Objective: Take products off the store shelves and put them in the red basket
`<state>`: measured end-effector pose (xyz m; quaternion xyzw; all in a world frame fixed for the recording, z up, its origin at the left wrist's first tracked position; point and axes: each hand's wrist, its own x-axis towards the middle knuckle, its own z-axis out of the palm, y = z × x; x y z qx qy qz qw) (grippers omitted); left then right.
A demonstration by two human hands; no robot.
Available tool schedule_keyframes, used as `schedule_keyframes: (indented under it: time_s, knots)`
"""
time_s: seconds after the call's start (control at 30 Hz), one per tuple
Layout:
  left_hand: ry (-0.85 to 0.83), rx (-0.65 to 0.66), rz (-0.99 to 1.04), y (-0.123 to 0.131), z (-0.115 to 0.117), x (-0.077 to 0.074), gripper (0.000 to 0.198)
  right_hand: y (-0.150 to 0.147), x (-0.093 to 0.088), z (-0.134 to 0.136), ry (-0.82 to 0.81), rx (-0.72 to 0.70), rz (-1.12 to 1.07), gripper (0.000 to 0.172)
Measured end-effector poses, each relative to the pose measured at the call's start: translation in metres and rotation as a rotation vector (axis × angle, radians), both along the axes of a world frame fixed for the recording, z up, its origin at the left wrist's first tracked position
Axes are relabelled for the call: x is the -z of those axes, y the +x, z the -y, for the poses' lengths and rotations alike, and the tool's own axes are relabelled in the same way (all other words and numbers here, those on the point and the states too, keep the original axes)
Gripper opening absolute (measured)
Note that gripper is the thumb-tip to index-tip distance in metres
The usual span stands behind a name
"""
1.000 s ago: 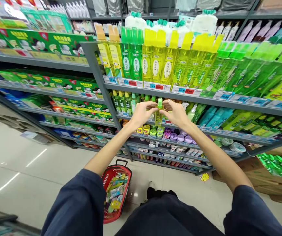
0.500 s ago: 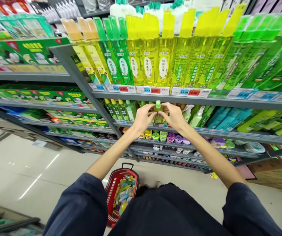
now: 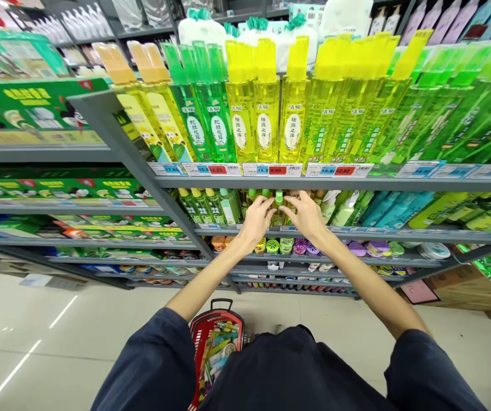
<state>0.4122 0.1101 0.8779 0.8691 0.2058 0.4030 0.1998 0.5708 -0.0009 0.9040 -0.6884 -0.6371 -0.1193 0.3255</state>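
A small yellow-green bottle with a green cap (image 3: 278, 205) stands between my two hands at the front of the second shelf (image 3: 348, 234). My left hand (image 3: 259, 220) curls around the bottle's left side. My right hand (image 3: 306, 217) closes on its right side, fingertips near the cap. The bottle's lower part is hidden behind my fingers. Similar small bottles (image 3: 211, 204) stand in a row just to the left of it.
Tall yellow and green bottles (image 3: 266, 114) fill the shelf above, with price tags (image 3: 277, 169) along its edge. Round air-freshener tubs (image 3: 285, 246) sit one shelf lower. A red basket (image 3: 215, 348) full of goods stands on the tiled floor by my legs. Green boxes (image 3: 57, 188) line the left shelves.
Both hands have carried the small bottle forward and down, from in front of the shelves to the second shelf's front edge. My view has tilted up slightly.
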Motion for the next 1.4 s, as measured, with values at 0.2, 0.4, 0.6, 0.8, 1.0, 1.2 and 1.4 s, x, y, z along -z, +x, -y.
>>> schedule_keyframes:
  time_s: [0.2,0.4,0.6,0.8,1.0,1.2,1.4]
  knots:
    - [0.054,-0.087,-0.056,-0.006,-0.006,-0.002,0.031,-0.005,-0.003,-0.007,-0.106,0.14,-0.007,0.036]
    - [0.038,-0.202,-0.261,-0.018,-0.005,-0.018,0.039,-0.005,-0.005,-0.011,-0.165,0.197,0.023,0.034]
    - [0.111,-0.217,-0.429,-0.012,-0.005,-0.026,0.045,-0.007,-0.007,-0.015,-0.197,0.217,0.024,0.031]
    - [0.187,-0.228,-0.564,-0.005,-0.011,-0.027,0.04,-0.004,-0.002,-0.019,-0.175,0.229,-0.001,0.029]
    - [0.181,-0.211,-0.472,-0.005,-0.018,-0.02,0.039,-0.002,0.002,-0.021,-0.14,0.221,-0.021,0.028]
    - [0.184,-0.145,-0.344,-0.007,-0.015,-0.012,0.04,-0.001,0.004,-0.021,-0.101,0.207,-0.02,0.028]
    - [0.049,-0.207,0.225,-0.068,-0.009,0.022,0.038,-0.002,0.02,0.0,0.099,0.124,-0.146,0.049]
